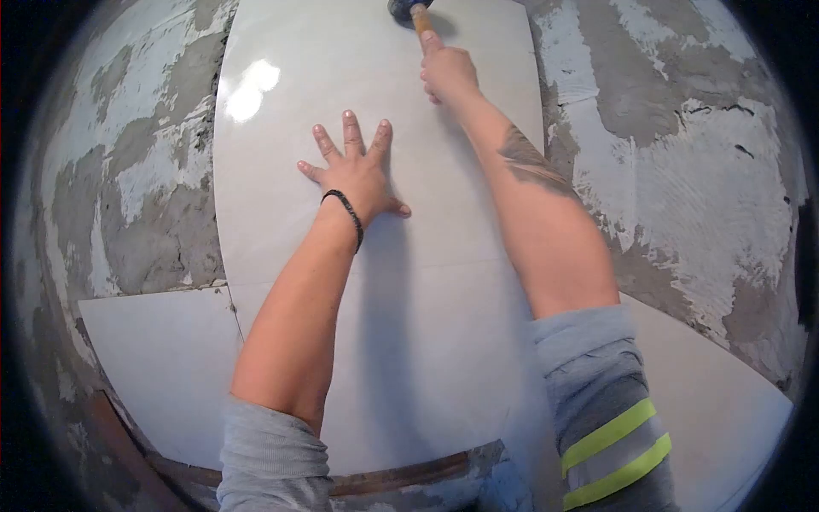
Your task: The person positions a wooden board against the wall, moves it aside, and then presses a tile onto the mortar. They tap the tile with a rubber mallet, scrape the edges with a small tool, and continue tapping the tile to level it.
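My left hand (358, 175) lies flat with spread fingers on a large glossy white tile (290, 188). A dark bracelet circles that wrist. Higher up and to the right, my right hand (448, 72) is wrapped around the wooden handle of a rubber mallet (421, 20). The mallet's dark head is at the top edge of the view, over the upper part of the tile, and is partly cut off.
Rough wall with patchy grey and white mortar flanks the tile on the left (171, 171) and right (682, 196). Lower white tiles adjoin at left (162, 367) and right (708, 384). A brown strip (401, 476) runs along the bottom.
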Available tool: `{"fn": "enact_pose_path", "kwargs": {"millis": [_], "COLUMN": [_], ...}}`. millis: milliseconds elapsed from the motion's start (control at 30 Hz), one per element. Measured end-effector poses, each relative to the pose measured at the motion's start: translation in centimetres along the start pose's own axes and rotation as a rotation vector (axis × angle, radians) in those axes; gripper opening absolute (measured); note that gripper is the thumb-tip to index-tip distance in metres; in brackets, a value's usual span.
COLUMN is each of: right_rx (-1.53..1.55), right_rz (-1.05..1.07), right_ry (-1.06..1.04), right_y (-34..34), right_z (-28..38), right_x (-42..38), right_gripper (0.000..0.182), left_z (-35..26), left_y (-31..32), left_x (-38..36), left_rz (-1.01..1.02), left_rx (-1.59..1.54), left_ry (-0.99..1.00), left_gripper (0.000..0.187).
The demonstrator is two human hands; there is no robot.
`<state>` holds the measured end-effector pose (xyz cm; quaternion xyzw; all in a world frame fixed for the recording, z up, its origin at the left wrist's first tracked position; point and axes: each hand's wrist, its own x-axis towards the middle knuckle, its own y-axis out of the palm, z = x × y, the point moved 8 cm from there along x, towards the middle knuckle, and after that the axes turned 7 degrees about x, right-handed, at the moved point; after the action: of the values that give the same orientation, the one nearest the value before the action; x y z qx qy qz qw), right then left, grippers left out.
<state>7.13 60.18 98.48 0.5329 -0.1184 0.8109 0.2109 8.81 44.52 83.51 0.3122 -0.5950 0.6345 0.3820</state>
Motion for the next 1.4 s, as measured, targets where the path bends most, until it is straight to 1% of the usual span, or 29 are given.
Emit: {"fn": "enact_pose_path", "kwargs": {"millis": [67, 167, 200, 233, 300, 367, 433, 467, 533, 567, 633, 667, 733, 767, 833, 967, 1067, 1133, 1167, 1200, 1233, 1267, 1300, 1367, 1400], "right_rx": [0.055, 0.112, 0.118, 0.132, 0.063, 0.088, 0.018, 0.018, -0.018, -0.014, -0.084, -0.083, 0.109, 0.107, 0.130, 0.115, 0.174, 0.196, 0.032, -0.129, -0.144, -0.078, -0.009, 0.016, 0.057], "right_rz": [-0.142, -0.113, 0.023, 0.040, 0.027, 0.009, -0.072, -0.065, 0.068, 0.070, 0.038, 0.040, -0.032, -0.030, 0.061, 0.108, 0.058, 0.044, 0.078, 0.124, 0.137, 0.207, 0.262, 0.268, 0.279], "right_ry": [-0.168, -0.182, 0.068, 0.058, -0.006, -0.025, -0.254, -0.254, 0.028, 0.023, -0.052, -0.051, -0.261, -0.256, -0.035, 0.004, -0.062, -0.121, -0.235, -0.329, -0.269, -0.132, -0.001, 0.052, 0.068], "right_y": [-1.0, 0.4, 2.0, 2.4, 2.5, 2.8, 2.8, 3.7, 6.4, 6.7, 6.9, 6.9, 6.4, 6.8, 8.2, 8.7, 8.0, 8.1, 8.9, 10.0, 9.4, 8.6, 7.8, 5.6, 4.7], "right_z": [1.6, 1.7, 0.4, 1.2, 2.9, 3.7, 5.2, 5.2, 3.4, 3.9, 4.9, 4.7, 6.0, 5.7, 4.5, 5.6, 7.2, 6.3, 6.1, 4.2, 3.3, 4.8, 5.0, 4.0, 3.7], "right_x": [-0.4, -1.4, -1.5, -1.4, -1.5, -2.1, -2.8, -2.9, -2.2, -1.9, -1.1, -1.1, -1.3, -1.2, -1.5, -2.2, -3.0, -3.0, -0.7, 1.4, 0.1, -1.0, -1.9, -2.9, -3.2], "right_gripper": [0.059, 0.058, 0.060, 0.060, 0.062, 0.062, 0.070, 0.070, 0.074, 0.074, 0.078, 0.078, 0.061, 0.061, 0.061, 0.062, 0.063, 0.063, 0.061, 0.074, 0.074, 0.058, 0.065, 0.064, 0.063], "left_z": [0.0, 0.3, 0.2, 0.2, 0.4, 0.3, 0.5, 0.5, 0.4, 0.4, 0.4, 0.4, 0.6, 0.5, 0.4, 0.4, 0.7, 0.3, 0.4, 0.5, 0.5, 0.5, 0.6, 0.6, 1.0], "left_y": [-0.2, 0.3, 0.4, 0.1, 0.0, 0.0, 0.1, 0.2, 0.3, 0.2, 0.3, 0.3, 0.1, 0.2, 0.6, 0.4, 0.2, 0.9, 0.7, 0.8, 0.8, 1.0, 1.2, -2.8, -1.6], "left_x": [0.1, 0.0, -0.1, 0.0, 0.0, -0.1, -0.1, -0.1, 0.2, 0.1, -0.1, -0.2, -0.1, 0.0, -0.1, 0.0, 0.3, 0.1, 0.4, 0.3, 0.1, 0.3, 0.7, -2.1, -1.6], "left_rz": [0.003, 0.012, 0.007, -0.006, 0.009, 0.021, 0.034, 0.036, 0.033, 0.024, 0.020, 0.021, 0.018, 0.011, 0.006, 0.003, -0.018, -0.004, -0.044, -0.064, -0.073, -0.090, -0.184, 0.100, 0.102], "left_rx": [-0.014, -0.002, -0.017, -0.034, -0.029, -0.037, -0.045, -0.042, -0.034, -0.028, -0.025, -0.027, -0.032, -0.032, -0.029, -0.019, -0.011, -0.018, -0.018, -0.017, -0.006, 0.000, 0.053, 0.092, 0.082], "left_ry": [-0.014, -0.032, -0.015, -0.001, -0.011, 0.004, 0.003, 0.008, 0.012, 0.013, 0.014, 0.019, 0.016, 0.018, 0.019, 0.020, 0.009, 0.014, 0.015, 0.021, 0.023, 0.028, 0.050, 0.209, 0.231], "left_gripper": [0.137, 0.137, 0.137, 0.137, 0.137, 0.136, 0.135, 0.135, 0.134, 0.134, 0.134, 0.134, 0.134, 0.134, 0.134, 0.134, 0.134, 0.134, 0.133, 0.133, 0.132, 0.131, 0.127, 0.113, 0.113]}}
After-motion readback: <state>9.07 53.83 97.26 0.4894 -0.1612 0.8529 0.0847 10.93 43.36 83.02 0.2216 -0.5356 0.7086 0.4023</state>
